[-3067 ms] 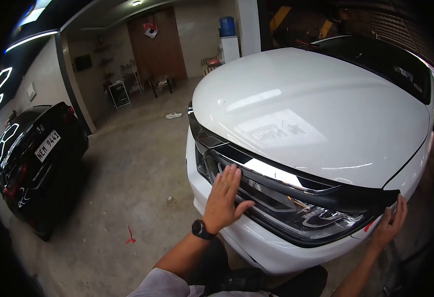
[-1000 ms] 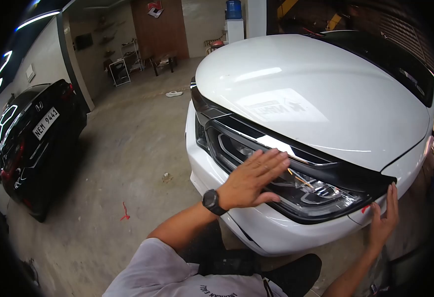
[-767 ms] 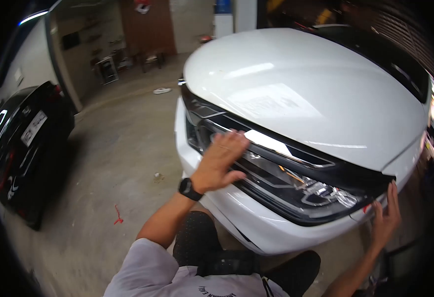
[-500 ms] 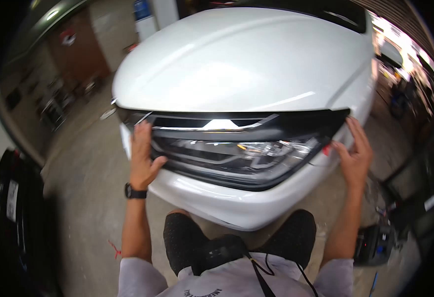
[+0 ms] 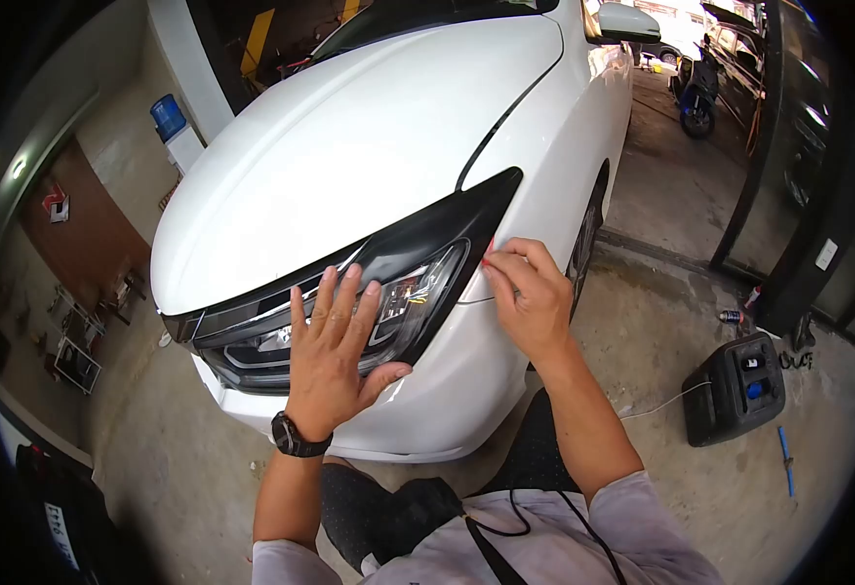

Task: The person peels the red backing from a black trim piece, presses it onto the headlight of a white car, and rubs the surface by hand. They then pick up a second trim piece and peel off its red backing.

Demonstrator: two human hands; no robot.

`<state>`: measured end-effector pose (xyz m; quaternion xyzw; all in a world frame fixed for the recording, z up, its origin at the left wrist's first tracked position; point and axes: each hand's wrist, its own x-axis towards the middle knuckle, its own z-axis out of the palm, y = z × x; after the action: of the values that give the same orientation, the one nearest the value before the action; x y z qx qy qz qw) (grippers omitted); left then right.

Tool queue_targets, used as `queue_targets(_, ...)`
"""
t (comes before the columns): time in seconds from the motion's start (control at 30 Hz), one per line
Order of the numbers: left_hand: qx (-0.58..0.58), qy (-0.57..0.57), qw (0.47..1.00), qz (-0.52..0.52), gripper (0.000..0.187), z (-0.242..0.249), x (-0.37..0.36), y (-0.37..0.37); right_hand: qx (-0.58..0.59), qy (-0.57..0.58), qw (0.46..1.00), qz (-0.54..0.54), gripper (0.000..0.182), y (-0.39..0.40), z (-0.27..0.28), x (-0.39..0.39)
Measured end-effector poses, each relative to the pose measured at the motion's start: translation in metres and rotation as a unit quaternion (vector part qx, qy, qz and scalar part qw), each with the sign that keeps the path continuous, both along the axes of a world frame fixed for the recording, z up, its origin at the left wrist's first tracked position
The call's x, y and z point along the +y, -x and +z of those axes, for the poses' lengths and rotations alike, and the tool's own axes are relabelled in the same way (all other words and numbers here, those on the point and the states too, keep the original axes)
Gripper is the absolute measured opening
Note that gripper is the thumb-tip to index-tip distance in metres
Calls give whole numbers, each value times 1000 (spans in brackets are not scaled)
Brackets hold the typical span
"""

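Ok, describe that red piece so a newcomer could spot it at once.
On the white car, go to the outer end of its headlight, below the tip of the black trim. There, at the right hand, is the small red piece, bright against the surrounding white and black.

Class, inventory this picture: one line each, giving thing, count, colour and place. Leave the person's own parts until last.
White car: 1, white, centre
Headlight: 1, clear and dark, car's front
Trim: 1, black, above headlight
Red tab: 1, red, near trim's outer end
Black car: 1, black, lower left, partly visible
Scooter: 1, dark and blue, upper right
Box: 1, black, floor at right
Rod: 1, blue, floor at right
Water bottle: 1, blue, upper left
Panel: 1, brown, left background
Watch: 1, black, left wrist
Shirt: 1, pale grey, bottom
Left hand: 1, bare, spread over headlight
Right hand: 1, bare, pinching red tab
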<state>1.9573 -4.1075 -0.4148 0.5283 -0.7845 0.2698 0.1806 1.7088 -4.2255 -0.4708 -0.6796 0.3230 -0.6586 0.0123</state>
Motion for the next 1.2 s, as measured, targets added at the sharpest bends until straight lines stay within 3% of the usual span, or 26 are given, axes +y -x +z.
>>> queue_targets(0.17,8,-6,1000,-14,96,5,-6,15,-12,30,999,43,14,8,5,-10)
queue_targets(0.23,3,-10,1000,-11,96,3,-7,16,-64,-15,987,144,12,20,3,-15)
queue_targets(0.33,-3,-17,1000,-13,95,3,-7,20,-36,-2,980,197,15,28,-9,-18)
queue_targets(0.6,-3,4,999,-45,89,3,-6,34,0,-6,972,233,19,37,-46,29)
queue_targets(0.67,61,43,992,-105,64,-7,3,42,24,-6,968,250,20,34,-61,52)
queue_targets(0.7,63,44,992,-100,64,-16,11,48,25,-4,966,256,19,32,-70,63)
queue_targets(0.77,227,-44,967,-108,38,-35,28,61,15,-51,960,276,10,33,-91,88)
queue_targets(0.8,231,-43,967,-102,38,-39,29,69,19,-53,958,282,10,32,-99,98)
queue_targets(0.87,417,-195,886,-53,24,-48,31,85,-60,-135,932,331,7,30,-113,118)
queue_targets(1.03,552,-233,800,-43,21,-70,25,88,-69,-200,884,416,6,26,-136,144)
queue_targets(1.1,592,-257,761,-59,20,-75,22,84,-50,-243,837,488,9,26,-135,147)
queue_targets(1.13,547,-246,800,-29,20,-73,30,83,-38,-254,820,511,8,25,-141,146)
queue_targets(1.2,515,-234,824,-25,20,-81,40,74,-35,-276,809,518,12,28,-139,143)
